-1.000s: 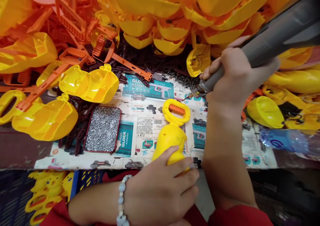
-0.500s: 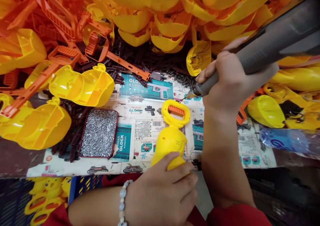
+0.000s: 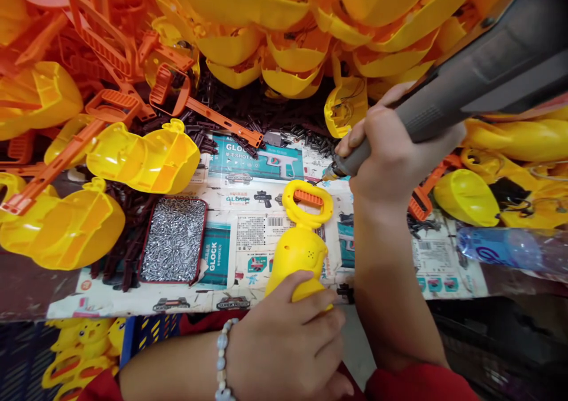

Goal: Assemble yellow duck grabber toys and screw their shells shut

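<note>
My left hand [image 3: 288,336], with a beaded bracelet at the wrist, grips the lower body of a yellow plastic toy [image 3: 296,253] at the table's front edge. The toy's ring handle points away from me, with an orange ribbed grip inside it. My right hand [image 3: 390,146] is wrapped round the front of a grey power screwdriver [image 3: 465,76], which slants down to the left. Its tip is near the upper right of the ring handle; whether they touch I cannot tell. Left of the toy lies a red-rimmed tray [image 3: 205,235] full of small silver screws.
Yellow shells [image 3: 146,155] and orange handle parts [image 3: 226,120] crowd the left. More yellow shells [image 3: 293,52] are stacked at the back over dark small parts. At the right lie a yellow dome piece [image 3: 465,197] and a clear plastic bottle [image 3: 501,247]. Below left, a blue crate [image 3: 128,339] stands near finished-looking yellow toys.
My right hand and the screwdriver have shifted left and slightly down in the view. The whole scene has also slid slightly left, while my left hand keeps its grip on the toy.
</note>
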`<state>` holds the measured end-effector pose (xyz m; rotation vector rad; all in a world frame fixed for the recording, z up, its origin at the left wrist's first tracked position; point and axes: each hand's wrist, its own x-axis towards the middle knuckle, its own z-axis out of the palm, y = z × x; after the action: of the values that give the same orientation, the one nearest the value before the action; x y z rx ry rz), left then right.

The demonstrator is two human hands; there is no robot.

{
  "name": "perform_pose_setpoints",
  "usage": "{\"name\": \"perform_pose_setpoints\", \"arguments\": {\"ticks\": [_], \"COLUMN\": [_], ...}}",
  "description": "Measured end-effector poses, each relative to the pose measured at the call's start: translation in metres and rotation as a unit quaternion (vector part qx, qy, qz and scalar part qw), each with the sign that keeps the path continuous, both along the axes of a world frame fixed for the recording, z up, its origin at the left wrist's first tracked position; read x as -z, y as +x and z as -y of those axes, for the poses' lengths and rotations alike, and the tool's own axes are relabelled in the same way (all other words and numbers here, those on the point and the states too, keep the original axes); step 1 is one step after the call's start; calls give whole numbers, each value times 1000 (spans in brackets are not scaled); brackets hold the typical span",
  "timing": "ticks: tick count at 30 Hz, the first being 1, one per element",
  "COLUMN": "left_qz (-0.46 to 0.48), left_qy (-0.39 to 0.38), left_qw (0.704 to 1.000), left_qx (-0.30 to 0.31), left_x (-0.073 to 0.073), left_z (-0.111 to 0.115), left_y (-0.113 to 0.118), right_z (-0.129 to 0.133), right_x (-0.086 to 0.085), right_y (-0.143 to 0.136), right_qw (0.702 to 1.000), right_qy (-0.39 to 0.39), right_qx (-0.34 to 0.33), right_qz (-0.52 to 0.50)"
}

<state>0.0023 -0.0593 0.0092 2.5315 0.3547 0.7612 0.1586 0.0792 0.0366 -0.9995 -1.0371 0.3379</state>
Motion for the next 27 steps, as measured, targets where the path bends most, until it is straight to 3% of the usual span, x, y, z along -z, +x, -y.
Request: {"name": "perform_pose_setpoints", "arguments": {"ticks": [10, 16, 19, 21, 23, 25, 26, 27], "left_qz": [48, 69, 61, 63, 50, 35, 42, 48], "left_qy": [17, 61, 100, 116, 87, 15, -20, -26], "left_qw": [998, 993, 985, 978, 984, 993, 986, 965], "left_qx": [-47, -71, -125, -160, -145, -111, -157, -255], "left_x": [2, 25, 37, 35, 24, 8, 1, -4], "left_z": [-1, 11, 25, 29, 25, 12, 4, -5], "left_y": [3, 14, 33, 39, 30, 4, -14, -33], "right_z": [4, 12, 16, 21, 27, 35, 39, 43], "right_x": [5, 9, 8, 3, -6, -16, -21, -25], "right_y": [-5, -12, -20, -24, -23, -18, -14, -9], "right_qw": [998, 994, 993, 992, 993, 994, 994, 993], "right_qy": [-54, -56, -44, -44, -35, -18, -11, -12], "right_qx": [20, 51, 50, 39, 32, 10, -1, -1], "right_qz": [-41, -81, -102, -110, -112, -108, -107, -119]}}
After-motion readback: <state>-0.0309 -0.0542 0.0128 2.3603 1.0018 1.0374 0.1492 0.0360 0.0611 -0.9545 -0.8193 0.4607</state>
